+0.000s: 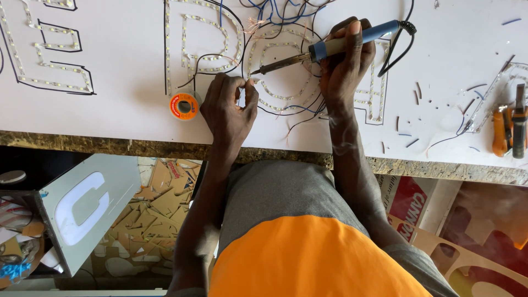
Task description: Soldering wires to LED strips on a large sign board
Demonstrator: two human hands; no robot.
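1. The right hand point(345, 66) is clenched around the blue and tan handle of a soldering iron point(330, 47), whose dark tip slants down to the left.
2. The iron's tip meets a strip of small LED modules point(275, 104) laid in a letter outline on the white board point(110, 110) that covers the desk point(440, 168).
3. The left hand point(228, 107) pinches something thin just beside the tip; what it is, I cannot tell.
4. An orange solder spool point(183, 105) stands on the board, close to the left hand.
5. Blue, black and red wires point(278, 14) tangle above the letter.
6. Orange-handled pliers point(509, 126) lie well apart, at the right edge.
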